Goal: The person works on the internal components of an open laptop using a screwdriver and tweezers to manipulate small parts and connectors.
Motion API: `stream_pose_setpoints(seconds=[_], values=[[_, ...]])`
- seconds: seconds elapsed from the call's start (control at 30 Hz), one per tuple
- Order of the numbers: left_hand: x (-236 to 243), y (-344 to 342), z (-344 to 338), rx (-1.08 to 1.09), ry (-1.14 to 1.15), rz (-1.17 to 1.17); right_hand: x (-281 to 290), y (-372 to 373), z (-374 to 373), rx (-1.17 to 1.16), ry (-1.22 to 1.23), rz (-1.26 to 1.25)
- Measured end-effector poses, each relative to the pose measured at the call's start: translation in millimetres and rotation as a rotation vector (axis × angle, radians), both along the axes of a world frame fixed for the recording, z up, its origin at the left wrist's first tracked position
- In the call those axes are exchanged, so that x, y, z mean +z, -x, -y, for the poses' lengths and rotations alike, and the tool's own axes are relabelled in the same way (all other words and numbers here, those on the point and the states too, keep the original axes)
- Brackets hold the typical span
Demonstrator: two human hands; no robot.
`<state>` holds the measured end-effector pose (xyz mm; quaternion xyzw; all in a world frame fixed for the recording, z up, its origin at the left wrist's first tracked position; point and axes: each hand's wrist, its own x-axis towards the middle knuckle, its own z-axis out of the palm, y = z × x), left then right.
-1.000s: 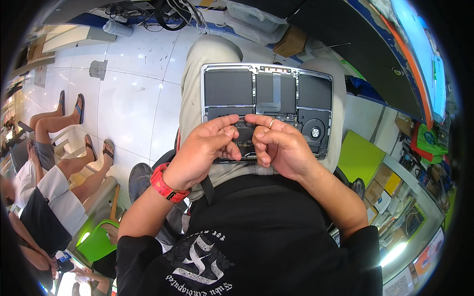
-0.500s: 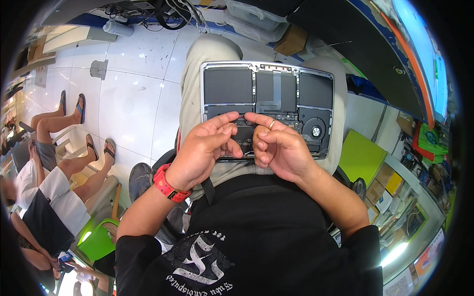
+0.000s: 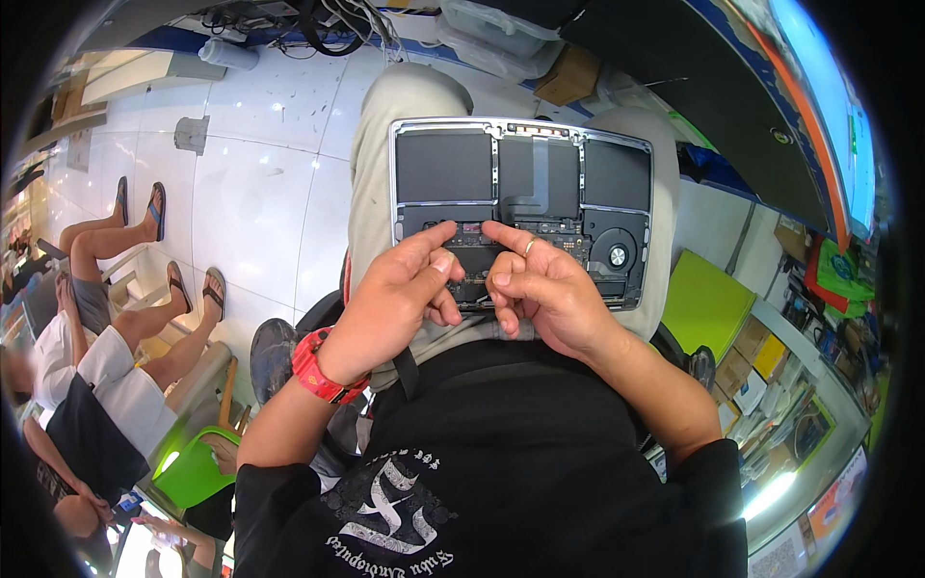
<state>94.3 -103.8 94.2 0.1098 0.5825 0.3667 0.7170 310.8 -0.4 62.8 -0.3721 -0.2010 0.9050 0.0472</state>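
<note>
Across my thighs lies a laptop base [image 3: 394, 159] with its bottom cover off. Dark battery cells [image 3: 446, 166] fill its far half, and a pale flat ribbon cable [image 3: 541, 173] runs down its middle. Nearer me are the circuit board [image 3: 564, 233] and a round fan [image 3: 618, 255] at the right. My left hand [image 3: 400, 284] points its index finger at the board, the other fingers bent. From the right, my right hand [image 3: 549, 289], wearing a ring, stretches its index finger to the same spot. A small connector [image 3: 470, 230] shows between the two fingertips. Both hands hide the laptop's near left part.
A dark desk [image 3: 713, 106] overhangs at the far right, with clear plastic boxes [image 3: 491, 39] and a cardboard box [image 3: 568, 77] beside it. Cables [image 3: 371, 24] hang at the far edge. Seated people [image 3: 116, 347] are at the left, near a green chair [image 3: 198, 472].
My two index fingertips have moved slightly apart, uncovering the small connector between them. My left hand has shifted a little to the left. The laptop stays where it was.
</note>
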Motion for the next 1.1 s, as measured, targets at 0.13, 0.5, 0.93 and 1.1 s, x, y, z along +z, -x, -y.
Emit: stream_pose_setpoints(seconds=[0.13, 0.5, 0.93, 1.1], values=[[-3.7, -2.3, 1.1, -0.041, -0.013, -0.022, 1.6, 2.3, 0.1, 0.031, 0.007, -0.025], [-4.2, -5.8, 1.2, -0.079, -0.04, 0.01, 1.4, 1.5, -2.2, 0.115, -0.013, -0.128], [-11.0, 1.3, -1.3, 0.11, -0.036, 0.212, 4.8, 1.8, 6.3, 0.21, -0.769, 0.195], [-11.6, -1.4, -3.7, 0.008, -0.065, 0.072, -3.3, 11.6, -4.9, 0.351, -2.039, 0.39]])
